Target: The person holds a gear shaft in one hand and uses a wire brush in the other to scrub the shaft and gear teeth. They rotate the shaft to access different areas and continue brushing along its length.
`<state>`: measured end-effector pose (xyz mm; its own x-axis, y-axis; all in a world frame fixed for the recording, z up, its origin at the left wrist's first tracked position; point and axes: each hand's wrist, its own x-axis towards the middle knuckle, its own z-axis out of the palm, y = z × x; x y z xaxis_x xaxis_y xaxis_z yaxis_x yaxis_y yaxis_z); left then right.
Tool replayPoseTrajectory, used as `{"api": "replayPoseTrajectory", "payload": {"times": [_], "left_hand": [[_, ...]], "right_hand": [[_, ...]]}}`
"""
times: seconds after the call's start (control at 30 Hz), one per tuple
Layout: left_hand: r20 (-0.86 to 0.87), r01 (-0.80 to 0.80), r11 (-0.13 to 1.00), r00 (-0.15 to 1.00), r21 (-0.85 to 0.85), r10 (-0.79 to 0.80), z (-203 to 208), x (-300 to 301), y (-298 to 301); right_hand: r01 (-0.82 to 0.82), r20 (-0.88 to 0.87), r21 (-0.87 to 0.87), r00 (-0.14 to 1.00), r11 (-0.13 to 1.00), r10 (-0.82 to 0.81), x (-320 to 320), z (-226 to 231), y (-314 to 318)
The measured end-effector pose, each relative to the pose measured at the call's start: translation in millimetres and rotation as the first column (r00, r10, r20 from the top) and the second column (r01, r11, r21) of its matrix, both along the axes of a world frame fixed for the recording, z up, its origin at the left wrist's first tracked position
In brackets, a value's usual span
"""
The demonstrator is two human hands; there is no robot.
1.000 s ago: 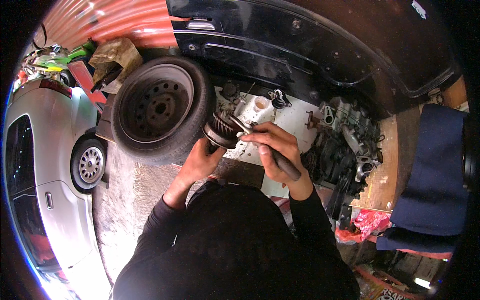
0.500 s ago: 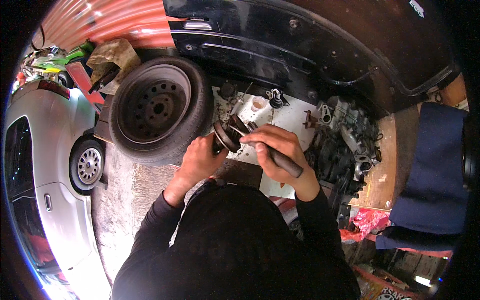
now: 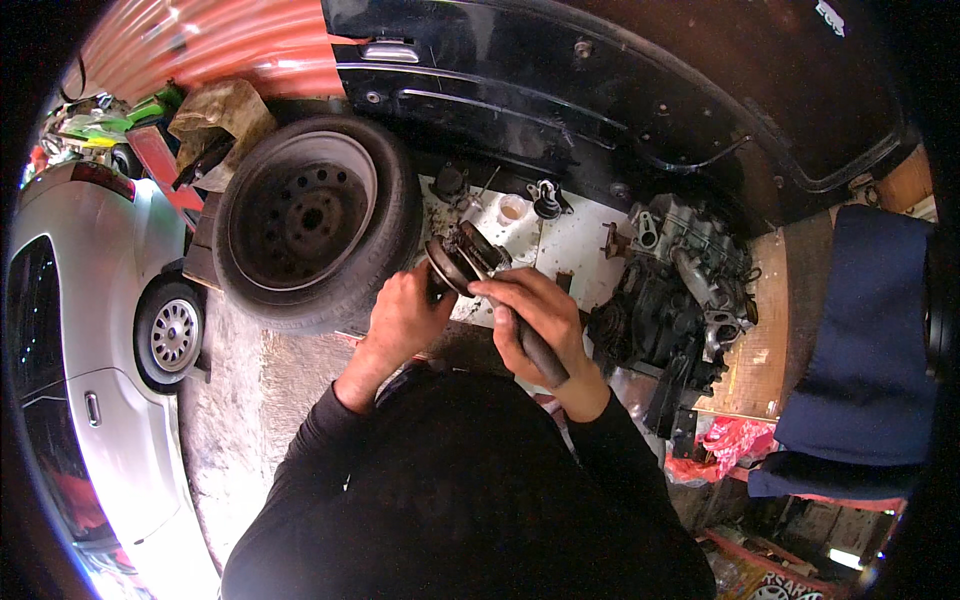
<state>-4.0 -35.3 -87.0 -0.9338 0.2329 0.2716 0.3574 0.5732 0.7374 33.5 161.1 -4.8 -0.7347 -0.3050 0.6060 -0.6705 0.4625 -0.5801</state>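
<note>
My left hand is closed around the near side of a round, dark metal car part with a thick rim and a second rounded piece beside it. My right hand grips a screwdriver-like tool by its thick dark handle. Its slim shaft points up and left against the part, and the very tip is hard to make out. Both hands are above the near edge of a white work surface. My left fingertips are hidden behind the part.
A wheel with its tyre lies left of my hands. To the right is a greasy engine. A small cup and a metal fitting stand behind the part. A black vehicle panel closes off the back; a silver car is far left.
My right hand and the tool have shifted left and slightly down, and the tool's handle is steeper. The round part has turned a little; my left hand still holds it.
</note>
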Motion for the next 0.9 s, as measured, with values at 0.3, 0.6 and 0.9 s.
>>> {"api": "replayPoseTrajectory", "payload": {"times": [0.3, 0.6, 0.9], "left_hand": [[0.416, -0.077, 0.898, 0.901, 0.434, -0.123, 34, 5, 0], [0.609, -0.350, 0.504, 0.340, 0.790, -0.717, 41, 1, -15], [0.479, -0.492, 0.346, 0.172, 0.799, -0.861, 35, 1, -15]], "right_hand": [[-0.106, -0.086, -0.053, 0.991, 0.993, 0.101, -13, -20, 13], [-0.116, -0.069, -0.098, 0.992, 0.988, 0.109, -12, -6, 28], [-0.165, -0.054, -0.142, 0.986, 0.976, 0.159, -15, -8, 33]]}}
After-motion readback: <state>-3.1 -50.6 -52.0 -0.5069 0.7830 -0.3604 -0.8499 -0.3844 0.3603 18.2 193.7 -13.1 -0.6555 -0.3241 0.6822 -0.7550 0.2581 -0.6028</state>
